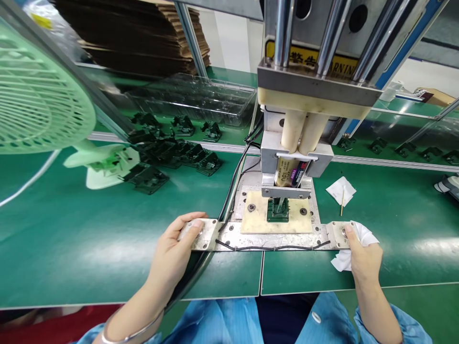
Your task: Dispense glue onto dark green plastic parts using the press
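My left hand (175,248) rests on the left end of a metal bar (265,239) at the foot of a press machine (304,95), thumb laid on the left button plate (199,231). My right hand (362,258) presses its thumb on the round right button (344,232) while its fingers curl round a white cloth (353,248). A small dark green part (278,210) sits in the fixture on the cream base plate (258,217), under the press head (292,172).
A pile of dark green parts (172,155) lies left of the press, beside a pale green fan (39,95). Clear plastic trays (193,98) and stacked cardboard (143,33) stand behind. A white tissue with a thin stick (340,191) lies right of the press. Black cables (233,186) run to the bar.
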A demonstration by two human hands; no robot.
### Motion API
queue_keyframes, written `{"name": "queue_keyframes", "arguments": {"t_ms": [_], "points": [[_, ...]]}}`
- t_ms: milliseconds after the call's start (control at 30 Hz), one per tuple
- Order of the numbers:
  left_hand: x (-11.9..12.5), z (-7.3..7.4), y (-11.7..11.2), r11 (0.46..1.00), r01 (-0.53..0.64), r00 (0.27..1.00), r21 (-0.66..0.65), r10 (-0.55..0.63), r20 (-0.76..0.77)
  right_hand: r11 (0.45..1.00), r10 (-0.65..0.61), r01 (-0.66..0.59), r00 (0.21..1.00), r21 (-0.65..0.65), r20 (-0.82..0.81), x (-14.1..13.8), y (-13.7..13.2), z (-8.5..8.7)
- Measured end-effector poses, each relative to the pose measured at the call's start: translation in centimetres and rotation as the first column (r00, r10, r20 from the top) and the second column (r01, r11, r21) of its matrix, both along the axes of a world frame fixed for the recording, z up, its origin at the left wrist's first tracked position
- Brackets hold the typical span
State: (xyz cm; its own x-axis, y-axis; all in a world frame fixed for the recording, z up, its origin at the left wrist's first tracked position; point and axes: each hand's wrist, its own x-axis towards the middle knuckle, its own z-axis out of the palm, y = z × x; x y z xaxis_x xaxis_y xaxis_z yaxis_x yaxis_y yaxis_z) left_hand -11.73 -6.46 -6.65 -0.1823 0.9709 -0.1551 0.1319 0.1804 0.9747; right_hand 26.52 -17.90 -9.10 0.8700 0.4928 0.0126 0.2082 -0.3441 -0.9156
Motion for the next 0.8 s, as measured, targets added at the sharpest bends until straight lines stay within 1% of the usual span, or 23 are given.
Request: {"name": "queue_keyframes", "arguments": {"t_ms": [167, 300, 433, 500, 567, 633, 667, 700, 733, 767, 800], "points": [[0.0, 0.0, 0.1, 1.000, 0.004, 1.000, -0.012, -0.004, 0.016, 1.000, -0.004, 0.004, 1.000, -0.011, -0.023, 0.1, 0.0, -0.1], [-0.1, -0.2, 0.2, 1.000, 0.001, 1.000, -0.016, -0.001, 0.011, 1.000, 0.000, 0.000, 1.000, -0.020, 0.003, 0.2, -0.1, -0.2], [0.0, -0.2, 0.1, 1.000, 0.001, 1.000, -0.003, -0.001, -0.021, 1.000, -0.005, 0.005, 1.000, -0.008, 0.030, 0.1, -0.1, 0.0], [0.0, 0.1, 0.0, 1.000, 0.027, 0.996, -0.010, -0.028, -0.087, 1.000, -0.010, 0.010, 1.000, -0.007, 0.021, 0.0, -0.1, 0.1], [0.1, 0.8, -0.2, 0.999, 0.044, 0.964, 0.014, -0.039, -0.264, 1.000, -0.003, 0.003, 1.000, -0.009, 0.001, -0.1, -0.1, 0.2], [0.3, 2.0, -0.4, 0.985, 0.085, 0.872, 0.151, 0.000, -0.489, 1.000, 0.015, -0.015, 1.000, -0.004, -0.019, -0.1, -0.1, 0.3], [0.6, 2.7, -0.4, 0.963, 0.129, 0.821, 0.237, 0.030, -0.570, 1.000, 0.019, -0.019, 0.999, -0.003, -0.027, -0.1, -0.1, 0.3], [1.1, 3.4, -0.4, 0.932, 0.190, 0.786, 0.308, 0.043, -0.617, 1.000, 0.016, -0.017, 0.999, -0.005, -0.032, -0.1, -0.1, 0.3], [1.7, 4.2, -0.4, 0.902, 0.263, 0.772, 0.342, 0.016, -0.636, 1.000, 0.009, -0.010, 0.999, -0.009, -0.035, -0.1, -0.1, 0.3], [2.5, 4.9, -0.2, 0.881, 0.340, 0.766, 0.329, -0.057, -0.640, 1.000, 0.003, -0.004, 0.999, -0.014, -0.036, -0.1, -0.1, 0.3], [3.4, 5.6, 0.1, 0.867, 0.410, 0.760, 0.284, -0.153, -0.632, 1.000, -0.003, 0.003, 0.999, -0.019, -0.037, -0.1, -0.1, 0.3]]}}
